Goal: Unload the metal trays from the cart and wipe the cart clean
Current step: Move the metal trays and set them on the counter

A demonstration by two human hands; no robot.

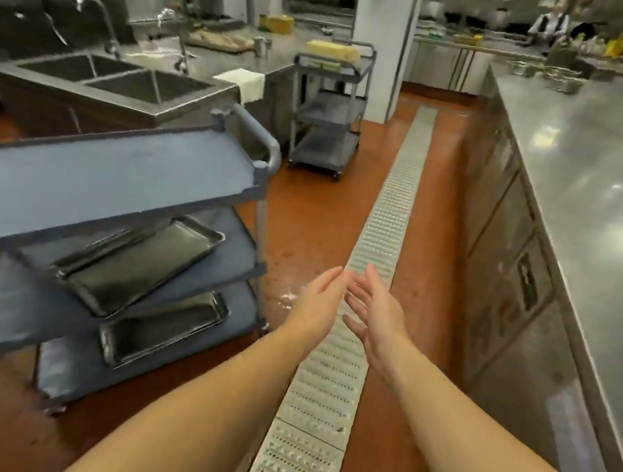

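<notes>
"How far along is the unloading?"

"Barely begun, I'd judge. No tray shows on the top shelf of the cart, but one metal tray lies askew on the middle shelf, by its aisle-side edge. A second tray sits below, near the bottom shelf's same edge."

"The hands?"

"The left hand and right hand hover over the floor drain, fingers straight, palms facing, holding nothing. Wiping looks unstarted. A white cloth drapes the corner of the sink."

The cart was blue-grey, its trays dark and shiny; the floor was orange-brown, the drain grate studded pale grey
</notes>
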